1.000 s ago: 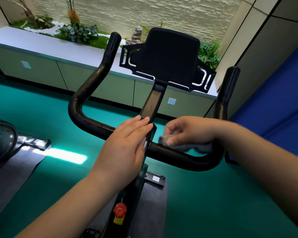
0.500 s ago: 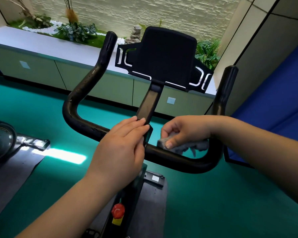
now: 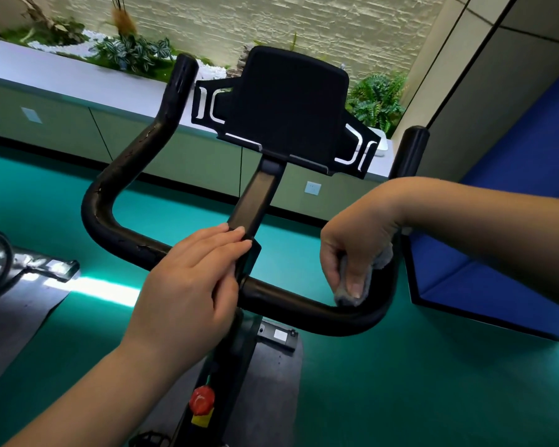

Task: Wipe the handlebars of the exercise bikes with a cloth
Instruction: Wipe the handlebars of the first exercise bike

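Right hand [image 3: 357, 243] clenches a soft, limp grey cloth [image 3: 349, 293] on the rigid black tubular handlebar [image 3: 291, 301], frame right; left hand [image 3: 191, 282] rests flat at centre.

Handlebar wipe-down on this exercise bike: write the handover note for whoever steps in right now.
Left hand: flat on the centre clamp, fingers straight, steadying the handlebar.
Right hand: pinches the grey cloth against the right bend of the bar.
Done: cannot be told from this view; the cloth sits at the right bend.
Left: right upright grip, the whole left side with its worn left grip, then any other bikes.
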Demonstrator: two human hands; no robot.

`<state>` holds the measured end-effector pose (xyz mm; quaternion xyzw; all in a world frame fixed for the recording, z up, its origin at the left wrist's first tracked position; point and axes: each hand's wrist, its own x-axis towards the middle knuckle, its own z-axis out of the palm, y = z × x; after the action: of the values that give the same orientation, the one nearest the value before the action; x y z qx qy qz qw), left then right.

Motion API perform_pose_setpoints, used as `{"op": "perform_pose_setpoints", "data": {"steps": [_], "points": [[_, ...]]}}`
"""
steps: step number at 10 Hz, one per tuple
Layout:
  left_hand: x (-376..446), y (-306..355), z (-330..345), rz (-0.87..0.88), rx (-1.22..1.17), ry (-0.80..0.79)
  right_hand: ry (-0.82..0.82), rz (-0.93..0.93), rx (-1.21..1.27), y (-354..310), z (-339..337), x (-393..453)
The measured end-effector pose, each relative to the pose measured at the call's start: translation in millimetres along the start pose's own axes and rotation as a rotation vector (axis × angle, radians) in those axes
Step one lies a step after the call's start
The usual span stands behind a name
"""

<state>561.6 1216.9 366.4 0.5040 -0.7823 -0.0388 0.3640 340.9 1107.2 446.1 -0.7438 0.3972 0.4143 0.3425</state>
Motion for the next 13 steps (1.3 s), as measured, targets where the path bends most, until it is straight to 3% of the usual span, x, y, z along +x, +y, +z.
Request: {"op": "perform_pose_setpoints", "data": {"steps": [1, 3, 5, 6, 8, 10, 13], "points": [[0.0, 1.3, 0.8, -0.011, -0.001, 0.022, -0.003, 0.015, -0.073, 4.5, -10.7, -5.2], [0.9, 3.7, 2.4, -0.030, -0.002, 0.068, 0.036, -0.112, 0.038, 10.5, 6.0, 7.9], [1.4, 5.8, 3.0, -0.038, 0.003, 0.065, 0.002, 0.000, -0.091, 25.1, -16.6, -14.0], [0.8, 6.1, 2.8, -0.043, 0.000, 0.069, 0.147, 0.011, -0.139, 29.4, -22.8, -26.9], [0.6, 7.2, 3.6, -0.047, 0.007, 0.086, 0.138, -0.072, -0.092, 19.5, 5.8, -12.2], [0.3, 7.4, 3.7, -0.039, 0.019, 0.084, 0.263, 0.109, -0.188, 34.0, -19.6, -26.1], [0.1, 5.6, 5.0, -0.034, 0.010, 0.096, 0.222, 0.066, -0.176, 19.5, 3.8, -9.0]]}}
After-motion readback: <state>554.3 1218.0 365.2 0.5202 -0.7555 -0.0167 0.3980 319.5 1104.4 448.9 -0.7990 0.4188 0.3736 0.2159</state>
